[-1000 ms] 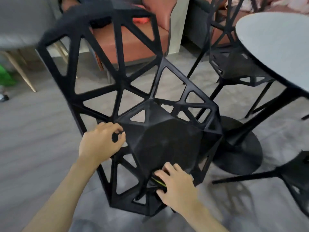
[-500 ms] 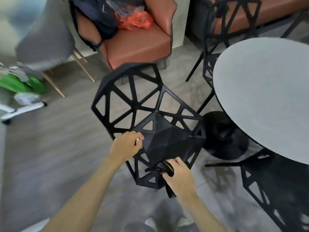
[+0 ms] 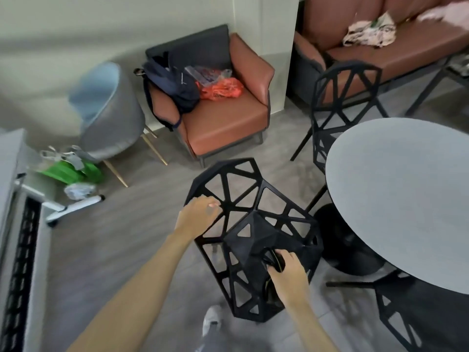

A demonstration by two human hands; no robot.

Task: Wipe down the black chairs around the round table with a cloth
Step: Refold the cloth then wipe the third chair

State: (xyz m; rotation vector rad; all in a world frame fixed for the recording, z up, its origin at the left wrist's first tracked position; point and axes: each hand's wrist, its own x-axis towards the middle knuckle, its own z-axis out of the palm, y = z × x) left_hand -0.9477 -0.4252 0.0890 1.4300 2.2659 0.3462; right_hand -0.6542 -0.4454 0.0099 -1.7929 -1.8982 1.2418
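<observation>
Black chair [image 3: 253, 224] just beside the round desk [image 3: 396, 199]. Left hand [image 3: 196, 214] gripping the chair's backrest lattice; right hand [image 3: 286, 271] clutching a dark cloth [image 3: 272, 260] against its seat.

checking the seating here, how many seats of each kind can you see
black lattice chairs: 3 (one under the hands, one behind the table, one at lower right)
brown armchairs: 1
brown sofas: 1
grey tub chairs: 1
total: 6
</observation>
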